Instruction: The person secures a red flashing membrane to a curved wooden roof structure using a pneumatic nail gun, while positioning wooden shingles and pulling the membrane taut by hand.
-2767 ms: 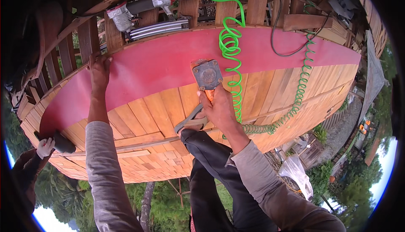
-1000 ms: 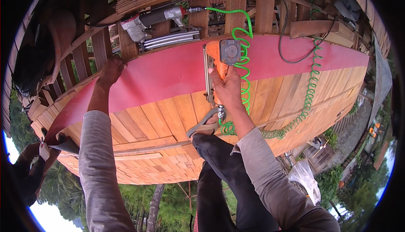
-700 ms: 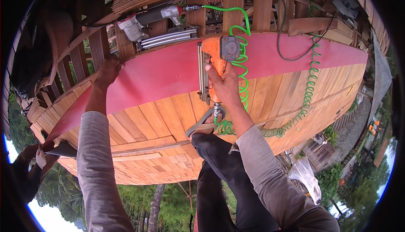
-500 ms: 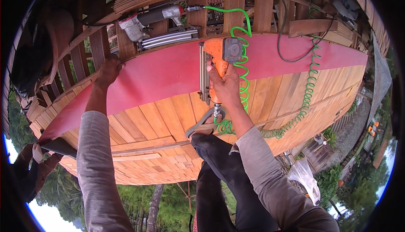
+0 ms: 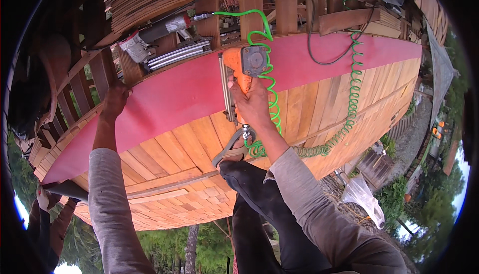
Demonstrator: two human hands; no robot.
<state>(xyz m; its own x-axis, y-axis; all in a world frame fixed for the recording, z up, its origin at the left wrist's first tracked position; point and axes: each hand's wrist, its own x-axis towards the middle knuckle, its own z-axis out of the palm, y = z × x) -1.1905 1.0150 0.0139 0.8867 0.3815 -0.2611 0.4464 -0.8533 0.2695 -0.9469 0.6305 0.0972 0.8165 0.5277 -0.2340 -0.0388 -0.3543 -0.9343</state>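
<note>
Surroundings: second grey pneumatic nailer [image 5: 159,29] lay on the wooden slats above the long red-painted board [image 5: 189,94]; black cable [image 5: 319,57] drooped over the board; another person's hand [image 5: 44,199] was at the board's far left end.
Obstruction: green coiled air hose [image 5: 267,79] ran just beside the tool.
Tool: orange pneumatic nail gun [image 5: 239,74] was against the red board, long axis near vertical, head uppermost.
Right hand [image 5: 254,107]: wrapped closed around the gun's handle.
Left hand [image 5: 116,99]: fingers together, pressed on the board's upper edge.
</note>
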